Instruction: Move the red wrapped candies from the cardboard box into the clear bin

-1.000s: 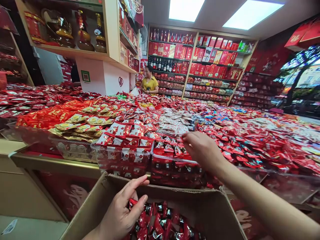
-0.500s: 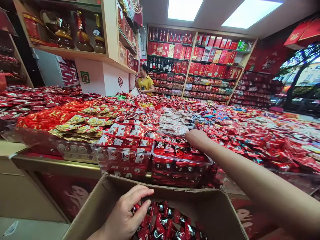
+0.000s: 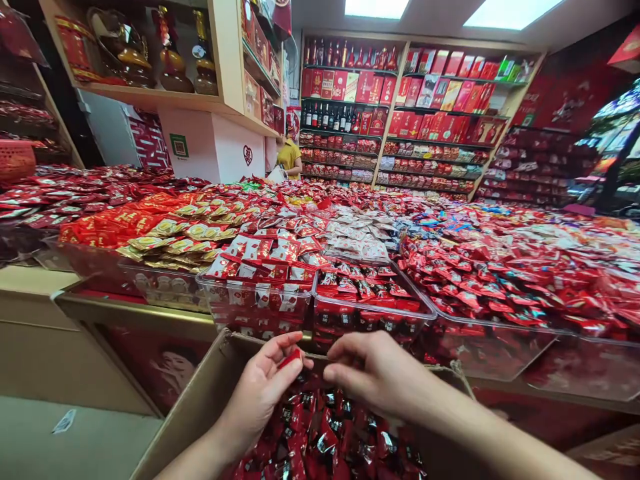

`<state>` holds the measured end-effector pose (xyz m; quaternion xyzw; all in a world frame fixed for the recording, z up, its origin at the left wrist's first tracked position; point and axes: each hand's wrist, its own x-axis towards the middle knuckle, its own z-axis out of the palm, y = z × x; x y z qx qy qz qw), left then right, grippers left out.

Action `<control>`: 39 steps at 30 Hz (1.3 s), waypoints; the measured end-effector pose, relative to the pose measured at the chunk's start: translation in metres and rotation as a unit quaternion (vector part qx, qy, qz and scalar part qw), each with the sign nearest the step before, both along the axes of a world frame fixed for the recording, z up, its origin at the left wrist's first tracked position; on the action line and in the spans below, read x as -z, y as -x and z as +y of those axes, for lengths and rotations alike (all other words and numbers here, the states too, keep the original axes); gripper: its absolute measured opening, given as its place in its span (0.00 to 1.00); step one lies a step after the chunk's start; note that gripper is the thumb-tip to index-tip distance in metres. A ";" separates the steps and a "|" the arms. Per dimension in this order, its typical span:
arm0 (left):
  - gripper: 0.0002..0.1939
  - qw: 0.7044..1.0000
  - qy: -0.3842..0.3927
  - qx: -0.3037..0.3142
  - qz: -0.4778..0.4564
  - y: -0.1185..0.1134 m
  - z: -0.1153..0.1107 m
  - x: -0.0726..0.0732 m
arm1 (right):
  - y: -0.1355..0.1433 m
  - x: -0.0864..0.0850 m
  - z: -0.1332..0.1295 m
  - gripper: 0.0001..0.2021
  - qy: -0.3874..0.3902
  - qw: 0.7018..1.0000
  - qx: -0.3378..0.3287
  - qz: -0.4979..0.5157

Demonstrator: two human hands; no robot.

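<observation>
My left hand [image 3: 265,380] is over the cardboard box [image 3: 193,407], its thumb and fingers closed on a small red wrapped candy [image 3: 291,359]. Just to its right, my right hand [image 3: 370,370] has a curved forefinger and thumb with a gap between them; nothing shows in it, and its other fingers are hidden. Below both hands, many red-and-black wrapped candies [image 3: 327,437] lie loose in the box. Behind the box stands a clear plastic bin [image 3: 373,307] of similar red-and-black candies. Left of that bin, another clear bin [image 3: 255,293] holds red-and-white packets.
Gold packets [image 3: 185,243], white packets [image 3: 357,237] and red packets [image 3: 465,273] fill neighbouring bins on the counter. A person in a yellow top [image 3: 289,159] stands behind it. Shelves [image 3: 393,120] of bottles and boxes line the back wall.
My right hand has come back from the bin of red-and-black candies to the box, beside my left hand. A red candy now shows in my left hand. The view has shifted slightly.
</observation>
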<state>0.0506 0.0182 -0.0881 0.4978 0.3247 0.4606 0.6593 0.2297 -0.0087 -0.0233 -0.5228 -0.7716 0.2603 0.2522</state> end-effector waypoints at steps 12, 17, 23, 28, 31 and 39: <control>0.10 0.987 0.127 -0.044 -0.084 -0.003 0.002 -0.004 | 0.017 0.061 0.008 0.14 0.144 0.954 -0.011 0.262; 0.11 0.995 0.090 -0.033 -0.029 0.002 0.003 -0.008 | 0.012 0.060 0.003 0.13 -0.089 0.991 -0.008 0.097; 0.25 0.976 0.182 0.102 0.065 0.006 0.001 -0.018 | -0.002 0.063 0.002 0.11 -0.292 0.954 -0.021 -0.065; 0.21 0.989 0.118 0.083 0.029 0.002 0.001 -0.015 | 0.003 0.059 -0.002 0.12 -0.187 0.976 0.009 0.111; 0.28 0.995 0.076 0.068 0.010 0.000 0.002 -0.010 | 0.009 0.056 -0.002 0.13 -0.027 0.957 0.076 0.278; 0.20 0.991 0.090 0.102 0.018 -0.003 -0.003 -0.008 | 0.012 0.056 0.006 0.10 0.105 0.910 0.096 0.388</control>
